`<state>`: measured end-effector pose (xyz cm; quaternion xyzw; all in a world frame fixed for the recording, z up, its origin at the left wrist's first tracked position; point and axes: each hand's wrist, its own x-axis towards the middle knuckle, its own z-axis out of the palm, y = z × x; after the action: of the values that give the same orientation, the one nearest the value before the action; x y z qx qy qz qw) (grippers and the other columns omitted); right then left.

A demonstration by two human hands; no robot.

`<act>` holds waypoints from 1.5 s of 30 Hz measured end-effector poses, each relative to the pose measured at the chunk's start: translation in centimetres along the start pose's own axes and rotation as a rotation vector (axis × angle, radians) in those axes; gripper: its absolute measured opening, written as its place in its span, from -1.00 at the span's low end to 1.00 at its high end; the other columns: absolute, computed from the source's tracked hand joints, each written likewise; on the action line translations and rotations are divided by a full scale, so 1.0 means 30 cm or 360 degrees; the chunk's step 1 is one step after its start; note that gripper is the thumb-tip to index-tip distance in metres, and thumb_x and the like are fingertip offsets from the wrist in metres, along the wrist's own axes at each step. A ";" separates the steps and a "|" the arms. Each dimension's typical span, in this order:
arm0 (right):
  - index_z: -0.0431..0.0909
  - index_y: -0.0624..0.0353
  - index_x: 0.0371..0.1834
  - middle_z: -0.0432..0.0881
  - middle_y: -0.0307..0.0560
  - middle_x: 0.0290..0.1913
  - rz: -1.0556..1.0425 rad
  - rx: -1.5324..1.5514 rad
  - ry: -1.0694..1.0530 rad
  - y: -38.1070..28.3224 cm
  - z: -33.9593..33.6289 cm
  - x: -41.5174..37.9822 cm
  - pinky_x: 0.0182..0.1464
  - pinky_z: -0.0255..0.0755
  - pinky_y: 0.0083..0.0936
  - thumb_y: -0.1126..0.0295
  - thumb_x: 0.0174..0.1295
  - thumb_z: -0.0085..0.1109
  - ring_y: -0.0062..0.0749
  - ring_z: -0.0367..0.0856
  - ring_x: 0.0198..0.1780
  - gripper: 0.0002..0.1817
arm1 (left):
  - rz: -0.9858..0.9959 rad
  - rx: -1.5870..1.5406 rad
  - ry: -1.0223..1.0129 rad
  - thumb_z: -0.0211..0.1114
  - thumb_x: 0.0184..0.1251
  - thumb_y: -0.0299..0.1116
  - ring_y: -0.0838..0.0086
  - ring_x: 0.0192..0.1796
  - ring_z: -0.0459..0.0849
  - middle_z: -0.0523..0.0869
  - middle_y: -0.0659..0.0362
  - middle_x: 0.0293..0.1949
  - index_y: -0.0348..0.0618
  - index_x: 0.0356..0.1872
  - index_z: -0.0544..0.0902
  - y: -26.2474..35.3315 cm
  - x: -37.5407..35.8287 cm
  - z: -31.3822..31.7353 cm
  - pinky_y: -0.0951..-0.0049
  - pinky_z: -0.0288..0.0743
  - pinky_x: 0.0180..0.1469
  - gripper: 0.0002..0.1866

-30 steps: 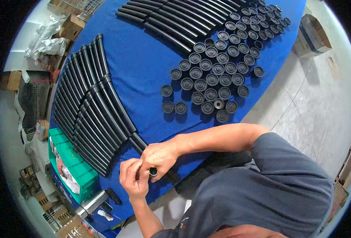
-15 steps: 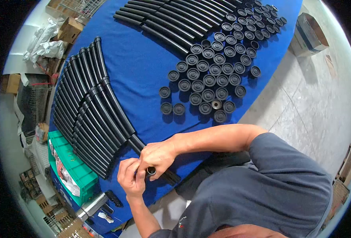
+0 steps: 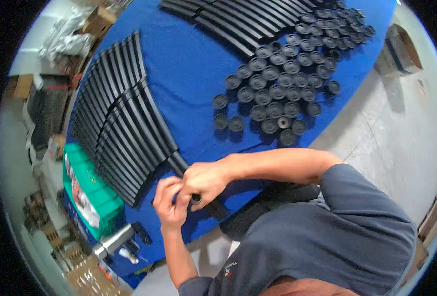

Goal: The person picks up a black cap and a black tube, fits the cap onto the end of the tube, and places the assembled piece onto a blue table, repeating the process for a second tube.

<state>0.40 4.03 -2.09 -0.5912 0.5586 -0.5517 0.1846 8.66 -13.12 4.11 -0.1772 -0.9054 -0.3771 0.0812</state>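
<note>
Light falls fairly bright and even over the blue desk [image 3: 194,74], pale sheen streaking the black tubes [image 3: 124,123]. Soft shadows sit under the round black caps [image 3: 278,91]. Everything looks smeared, the caps' rings doubled; the desk's edges bow outward, and the corners sink into black.

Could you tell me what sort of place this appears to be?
Probably a small workshop or assembly area: long black tubes in neat rows and many round, black, cap-like pieces lie on a blue cloth, with a green plastic crate nearby.
</note>
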 end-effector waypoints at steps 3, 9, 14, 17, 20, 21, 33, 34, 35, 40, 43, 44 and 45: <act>0.73 0.12 -0.26 0.70 0.15 -0.46 -0.0032 0.0004 0.0029 0.028 0.028 -0.001 -0.29 0.52 0.06 0.13 0.11 0.44 0.22 0.68 -0.35 -0.70 | 0.0028 -0.0005 -0.0047 0.48 0.37 0.00 0.20 -0.23 0.71 0.73 0.02 -0.22 -0.26 -0.25 0.71 -0.034 -0.018 -0.008 0.29 0.59 -0.19 -0.56; 0.66 0.24 -0.42 0.67 0.17 -0.49 0.0062 0.0009 0.0021 -0.007 -0.010 0.002 -0.30 0.51 0.03 0.17 0.10 0.44 0.21 0.68 -0.38 -0.68 | 0.0012 0.0030 0.0079 0.47 0.38 -0.03 0.22 -0.25 0.73 0.75 0.06 -0.24 -0.24 -0.23 0.73 -0.004 0.005 0.005 0.31 0.60 -0.20 -0.60; 0.65 0.26 -0.45 0.67 0.17 -0.51 0.0116 0.0036 0.0045 0.020 0.006 0.001 -0.30 0.50 0.02 0.16 0.09 0.44 0.21 0.67 -0.40 -0.66 | -0.0010 -0.0019 0.0037 0.47 0.39 -0.02 0.22 -0.26 0.73 0.74 0.05 -0.29 -0.27 -0.27 0.74 -0.038 -0.006 -0.002 0.29 0.60 -0.21 -0.58; 0.67 0.22 -0.38 0.68 0.16 -0.50 0.0094 0.0043 0.0063 0.017 0.004 0.001 -0.31 0.50 0.04 0.15 0.09 0.43 0.21 0.68 -0.40 -0.68 | -0.0033 0.0015 -0.0091 0.37 0.49 0.00 0.27 -0.22 0.71 0.74 0.03 -0.23 -0.29 -0.27 0.74 -0.065 -0.028 -0.017 0.35 0.57 -0.16 -0.55; 0.73 0.10 -0.23 0.68 0.16 -0.50 0.0028 0.0052 0.0092 0.016 0.010 0.006 -0.30 0.51 0.04 0.14 0.09 0.43 0.22 0.69 -0.38 -0.70 | -0.0011 0.0023 0.0077 0.33 0.53 -0.03 0.27 -0.22 0.70 0.73 0.03 -0.22 -0.29 -0.29 0.71 0.006 0.002 0.013 0.34 0.56 -0.16 -0.57; 0.73 0.09 -0.22 0.68 0.16 -0.49 0.0039 0.0020 0.0084 0.015 0.009 0.005 -0.30 0.51 0.04 0.13 0.09 0.44 0.22 0.69 -0.37 -0.69 | -0.0021 0.0029 0.0139 0.33 0.53 -0.04 0.27 -0.22 0.70 0.73 0.03 -0.22 -0.29 -0.29 0.70 0.018 0.006 0.017 0.33 0.56 -0.16 -0.58; 0.69 0.19 0.18 0.69 0.09 -0.14 0.0121 -0.0011 -0.0013 -0.011 -0.048 0.009 0.06 0.58 -0.16 0.26 0.18 0.45 0.06 0.70 -0.06 -0.50 | -0.0982 0.0289 0.1060 0.43 0.44 -0.39 0.56 -0.19 0.65 0.74 0.19 -0.21 -0.26 -0.13 0.73 -0.121 -0.263 -0.256 0.52 0.54 -0.15 -0.85; 0.69 0.21 0.16 0.68 0.09 -0.13 0.0082 0.0027 0.0055 0.000 -0.040 0.012 0.06 0.57 -0.16 0.29 0.17 0.47 0.05 0.70 -0.05 -0.52 | -0.0964 0.0569 0.0865 0.49 0.35 -0.45 0.54 -0.15 0.68 0.75 0.16 -0.12 -0.19 0.07 0.74 -0.121 -0.297 -0.265 0.54 0.59 -0.15 -0.71; 0.68 0.22 0.14 0.67 0.09 -0.13 0.0052 0.0061 0.0119 0.008 -0.034 0.013 0.06 0.57 -0.15 0.31 0.16 0.48 0.04 0.70 -0.05 -0.53 | -0.1192 0.0568 0.0706 0.51 0.30 -0.49 0.49 -0.12 0.70 0.74 0.12 0.03 -0.15 0.14 0.74 -0.109 -0.334 -0.257 0.54 0.64 -0.18 -0.62; 0.64 0.26 0.03 0.66 0.05 -0.09 0.0177 0.0167 0.0204 0.001 -0.040 0.016 0.06 0.56 -0.21 0.41 0.11 0.52 -0.03 0.69 -0.02 -0.58 | -0.1161 0.0511 0.0492 0.47 0.32 -0.51 0.39 0.03 0.74 0.68 0.05 0.26 -0.10 0.32 0.67 -0.134 -0.386 -0.154 0.49 0.69 -0.15 -0.49; 0.62 0.26 0.03 0.69 -0.04 0.00 0.0260 0.0168 0.0171 0.012 -0.039 0.012 0.08 0.57 -0.30 0.46 0.09 0.56 -0.18 0.68 -0.01 -0.57 | -0.1095 0.0454 0.0523 0.45 0.36 -0.46 0.35 0.07 0.76 0.70 0.03 0.23 -0.13 0.28 0.69 -0.157 -0.361 -0.118 0.47 0.70 -0.10 -0.54; 0.62 0.26 0.03 0.70 -0.04 0.01 0.0253 0.0175 0.0190 0.010 -0.040 0.012 0.07 0.57 -0.31 0.46 0.09 0.56 -0.20 0.69 -0.01 -0.57 | -0.1095 0.0436 0.0541 0.44 0.37 -0.44 0.34 0.08 0.77 0.72 0.03 0.21 -0.14 0.27 0.70 -0.162 -0.352 -0.112 0.47 0.69 -0.09 -0.57; 0.63 0.26 0.03 0.70 -0.05 0.02 0.0240 0.0181 0.0207 0.007 -0.043 0.017 0.06 0.57 -0.32 0.46 0.09 0.56 -0.23 0.69 -0.01 -0.56 | -0.1082 0.0450 0.0522 0.44 0.37 -0.44 0.34 0.06 0.78 0.73 0.02 0.19 -0.15 0.24 0.71 -0.169 -0.343 -0.112 0.48 0.69 -0.09 -0.58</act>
<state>-0.94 4.04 -1.63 -0.4991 0.5801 -0.6042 0.2222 16.28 -21.49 0.26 0.2080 -0.9304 -0.2774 0.1189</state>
